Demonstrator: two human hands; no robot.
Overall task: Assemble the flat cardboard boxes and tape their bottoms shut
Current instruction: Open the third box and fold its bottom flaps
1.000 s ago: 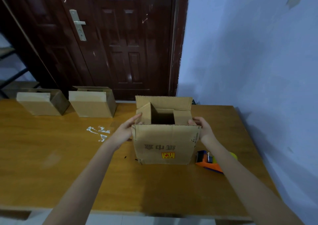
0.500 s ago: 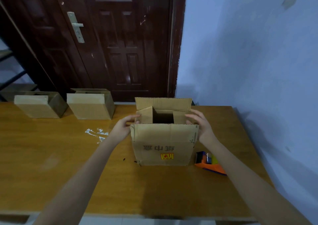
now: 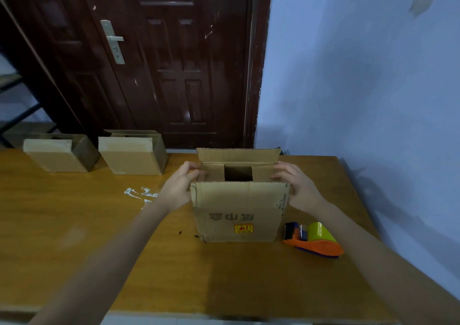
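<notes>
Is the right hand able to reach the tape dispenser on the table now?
Probably yes. The tape dispenser lies uncovered beside the box, just below the right hand, with nothing between them; the hand must first leave the flap.

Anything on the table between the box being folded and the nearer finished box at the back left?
Head view: only white scraps on the bare table, lying between the open box and the finished box, beside the left hand.

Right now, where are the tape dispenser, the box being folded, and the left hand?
tape dispenser [image 3: 316,246]: head view, orange handle.
box being folded [image 3: 239,212]: head view, near printed wall.
left hand [image 3: 180,187]: head view, back of hand.
</notes>
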